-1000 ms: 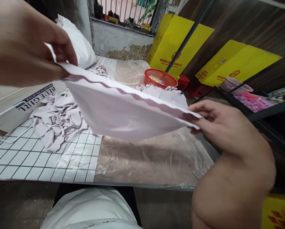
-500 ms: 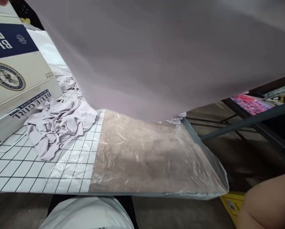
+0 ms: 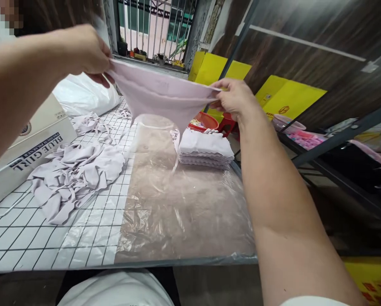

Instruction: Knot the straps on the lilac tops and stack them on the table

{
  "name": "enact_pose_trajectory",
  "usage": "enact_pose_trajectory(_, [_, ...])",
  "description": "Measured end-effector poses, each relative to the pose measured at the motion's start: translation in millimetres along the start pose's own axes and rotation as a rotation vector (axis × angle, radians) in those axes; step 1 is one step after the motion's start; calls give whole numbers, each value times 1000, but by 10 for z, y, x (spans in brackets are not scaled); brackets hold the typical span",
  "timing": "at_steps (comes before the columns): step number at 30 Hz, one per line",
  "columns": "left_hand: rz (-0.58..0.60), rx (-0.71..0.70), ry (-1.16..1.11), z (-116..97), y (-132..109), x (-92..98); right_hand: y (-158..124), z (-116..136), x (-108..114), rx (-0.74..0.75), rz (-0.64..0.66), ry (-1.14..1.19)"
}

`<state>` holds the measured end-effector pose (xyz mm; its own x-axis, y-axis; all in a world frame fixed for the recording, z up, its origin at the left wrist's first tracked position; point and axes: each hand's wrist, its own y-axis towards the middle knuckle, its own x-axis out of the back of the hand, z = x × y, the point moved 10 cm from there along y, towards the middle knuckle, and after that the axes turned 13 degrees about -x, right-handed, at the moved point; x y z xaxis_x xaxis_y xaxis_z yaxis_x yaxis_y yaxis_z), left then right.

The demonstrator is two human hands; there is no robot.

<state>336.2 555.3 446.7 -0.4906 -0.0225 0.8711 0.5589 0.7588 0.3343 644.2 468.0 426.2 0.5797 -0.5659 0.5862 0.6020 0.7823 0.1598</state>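
Head view, both hands raised over the counter (image 3: 34,238).

- Left hand (image 3: 82,53): fingers and thumb pressed together, pinching the left top corner of a pale lilac cloth (image 3: 161,97).
- Right hand (image 3: 237,100): the same kind of pinch on the right top corner; the other fingers are curled in.
- Cloth: held in the air between the two hands, top edge pulled nearly straight, left end a little higher. The body hangs below and narrows downward. It is clear of the counter, above its far part. A thin strip dangles under it, next to the stack.
- Stack (image 3: 206,148): folded pieces of the same colour, neat, on the plastic sheet (image 3: 184,208) at the far right of the counter, below and just in front of the held cloth.
- Heap (image 3: 75,174): crumpled pieces of the same colour, on the gridded left part of the counter, well apart from the stack.
- Box (image 3: 34,140): printed "BLUE GIRL", at the left edge, just beside the heap.
- Bag (image 3: 82,95): white, behind the box, under the left hand.
- Basket (image 3: 203,121): red, behind the stack, partly hidden by the cloth.
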Motion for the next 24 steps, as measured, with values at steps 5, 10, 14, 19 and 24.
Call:
enact_pose_trajectory(5, [-64, 168, 68, 104, -435, 115, -214, -20, 61, 113, 56, 51])
enact_pose_trajectory(10, [259, 183, -35, 513, -1307, -1064, -1042, -1275, -598, -124, 336, -66])
enact_pose_trajectory(14, [458, 63, 50, 641, -2167, -1992, -1947, -2276, -1104, -211, 540, -137])
enact_pose_trajectory(19, [474, -35, 71, 695, -2919, -2348, -2656, -2609, -1065, -172, 579, -259])
enact_pose_trajectory(24, [439, -61, -32, 738, -3207, -2221, -2926, -2478, -785, -186, 695, -287])
